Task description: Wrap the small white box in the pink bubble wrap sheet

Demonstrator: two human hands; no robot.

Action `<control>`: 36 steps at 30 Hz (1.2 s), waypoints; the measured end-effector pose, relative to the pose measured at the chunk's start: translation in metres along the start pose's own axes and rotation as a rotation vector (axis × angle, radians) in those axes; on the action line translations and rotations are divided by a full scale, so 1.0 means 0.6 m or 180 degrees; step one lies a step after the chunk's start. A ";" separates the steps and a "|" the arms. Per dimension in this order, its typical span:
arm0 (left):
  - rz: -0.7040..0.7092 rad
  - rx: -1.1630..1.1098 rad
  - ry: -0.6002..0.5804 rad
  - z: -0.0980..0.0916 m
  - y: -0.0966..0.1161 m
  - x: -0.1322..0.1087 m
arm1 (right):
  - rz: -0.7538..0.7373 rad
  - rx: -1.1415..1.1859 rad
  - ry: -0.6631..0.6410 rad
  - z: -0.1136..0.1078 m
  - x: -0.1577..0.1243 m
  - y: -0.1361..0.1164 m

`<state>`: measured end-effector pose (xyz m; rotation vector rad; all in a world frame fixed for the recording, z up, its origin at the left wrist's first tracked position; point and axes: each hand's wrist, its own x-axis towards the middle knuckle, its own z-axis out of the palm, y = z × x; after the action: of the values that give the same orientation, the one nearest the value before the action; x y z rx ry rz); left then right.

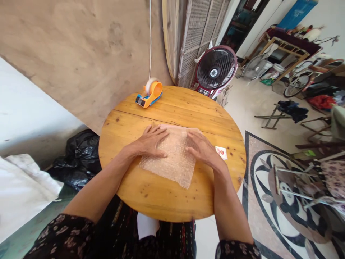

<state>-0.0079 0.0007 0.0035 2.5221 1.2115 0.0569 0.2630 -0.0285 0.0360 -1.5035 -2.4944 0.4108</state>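
A sheet of clear bubble wrap (175, 158) lies spread on the round wooden table (167, 205) in front of me. My left hand (153, 142) rests on its left side, fingers stretched out and thumb apart. On the right side of the sheet lies my right hand (201, 146), also flat with the fingers extended. Neither hand grips anything. Along the far edge of the wrap a pinkish strip shows; I cannot tell whether it is a separate sheet. Just right of my right hand is a small white card (221, 152) with a red mark.
An orange and blue tape dispenser (151, 94) with a roll stands at the table's far left edge. Beyond the table is a dark red fan (215, 70). Black plastic bags (81, 158) sit at the left, and a folding stool (280, 113) stands on the floor to the right.
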 end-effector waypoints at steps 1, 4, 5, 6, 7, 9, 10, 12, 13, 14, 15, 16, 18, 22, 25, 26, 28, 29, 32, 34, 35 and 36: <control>0.0003 0.0007 0.0006 0.000 0.001 0.000 | -0.0064 0.0024 0.0075 0.002 0.000 -0.010; 0.0012 0.0012 0.0031 0.000 0.003 0.000 | -0.0130 0.0027 -0.0030 0.010 0.003 -0.034; 0.0006 0.0009 0.0047 0.001 0.004 0.000 | -0.0119 0.0021 -0.0131 0.013 0.003 -0.038; -0.0001 0.0005 0.0062 0.001 0.004 0.000 | -0.0111 0.0013 -0.0236 0.015 0.004 -0.040; -0.0005 0.0002 0.0078 0.002 0.004 0.000 | -0.0098 0.0006 -0.0322 0.017 0.005 -0.038; 0.0016 0.0001 0.0112 0.004 0.004 0.000 | -0.0062 0.0003 -0.0435 0.019 0.006 -0.029; 0.0038 0.0005 0.0139 0.005 0.004 0.000 | -0.0057 0.0012 -0.0473 0.019 0.006 -0.023; 0.0090 0.0020 0.0222 0.007 0.005 -0.001 | -0.0053 0.0042 -0.0514 0.019 0.006 -0.011; 0.0117 0.0027 0.0286 0.007 0.007 -0.001 | -0.0067 0.0052 -0.0524 0.019 0.007 -0.007; 0.0152 0.0037 0.0367 0.006 0.009 -0.001 | -0.0087 0.0055 -0.0526 0.020 0.007 -0.004; 0.0193 0.0047 0.0462 0.005 0.011 -0.001 | -0.0107 0.0053 -0.0524 0.020 0.007 -0.002; 0.0239 0.0055 0.0568 0.003 0.014 0.000 | -0.0119 0.0046 -0.0518 0.020 0.007 -0.002; 0.0335 0.0048 0.0791 -0.002 0.021 0.000 | -0.0111 0.0029 -0.0505 0.020 0.007 -0.003; 0.0765 -0.0211 0.1016 -0.004 0.034 0.002 | -0.0100 0.0061 -0.0476 0.018 0.006 -0.009; 0.1157 -0.0414 0.0878 0.003 0.037 0.005 | -0.0105 0.0051 -0.0423 0.017 0.006 -0.011; 0.1231 -0.0421 0.0797 0.006 0.037 0.006 | -0.0089 0.0018 -0.0405 0.017 0.006 -0.011; 0.1283 -0.0367 0.0655 0.010 0.035 0.007 | -0.0053 -0.0037 -0.0394 0.018 0.007 -0.008; 0.1280 -0.0326 0.0591 0.011 0.034 0.007 | -0.0047 -0.0045 -0.0394 0.019 0.007 -0.005; 0.1229 -0.0258 0.0482 0.011 0.031 0.006 | -0.0051 -0.0008 -0.0391 0.021 0.006 0.006; 0.1208 -0.0261 0.0442 0.009 0.031 0.005 | -0.0021 0.0002 -0.0383 0.021 0.005 0.013; 0.1198 -0.0270 0.0429 0.008 0.031 0.005 | 0.0021 -0.0007 -0.0382 0.020 0.004 0.016; 0.1182 -0.0280 0.0417 0.008 0.031 0.004 | 0.0072 -0.0017 -0.0386 0.019 0.004 0.017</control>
<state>0.0085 -0.0093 0.0048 2.6638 0.7490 0.3614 0.2668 -0.0233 0.0217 -1.5540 -2.5736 0.5141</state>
